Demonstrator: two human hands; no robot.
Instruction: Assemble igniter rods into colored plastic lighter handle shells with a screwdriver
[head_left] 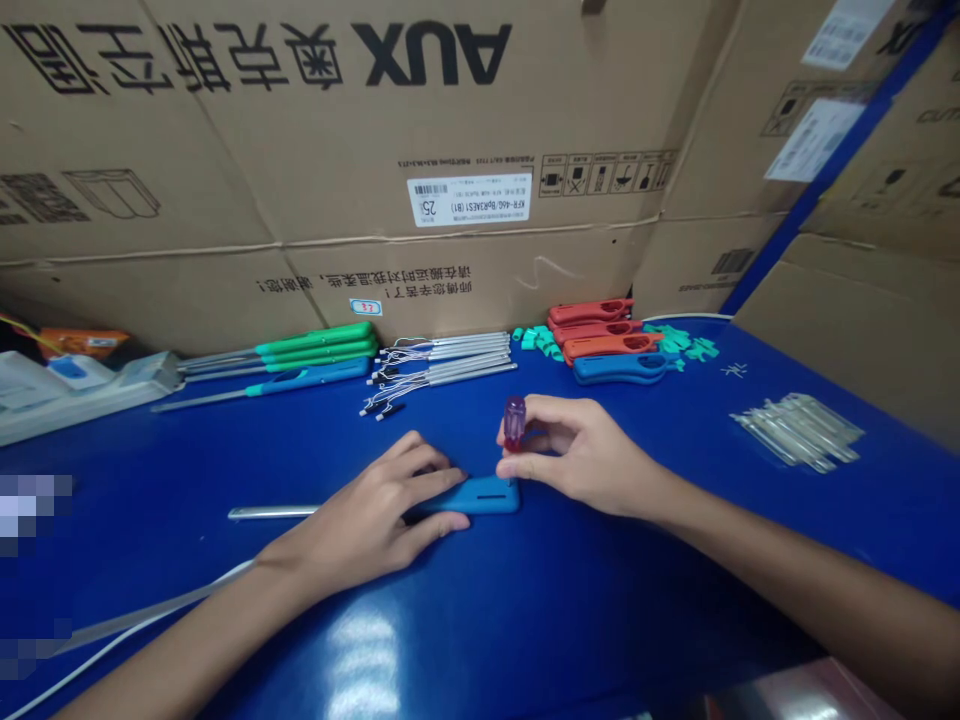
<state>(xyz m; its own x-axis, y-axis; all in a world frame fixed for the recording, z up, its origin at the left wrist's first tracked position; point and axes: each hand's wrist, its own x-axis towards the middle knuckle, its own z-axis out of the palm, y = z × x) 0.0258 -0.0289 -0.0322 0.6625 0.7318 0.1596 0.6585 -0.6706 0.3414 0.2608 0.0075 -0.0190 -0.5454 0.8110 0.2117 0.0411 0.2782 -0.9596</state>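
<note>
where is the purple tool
The purple tool is right of centre in the head view, in the right hand, at the right end of the blue handle under the left hand.

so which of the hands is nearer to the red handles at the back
Right. The right hand, gripping a purple tool, is in front of the red handles; the left hand lies farther off, to their left, on a blue handle.

Through the head camera I saw the blue handle (487, 497) lying flat, its slim silver rod (271, 513) pointing left, and the translucent purple screwdriver (514, 420) roughly upright over the handle's right end.
</note>
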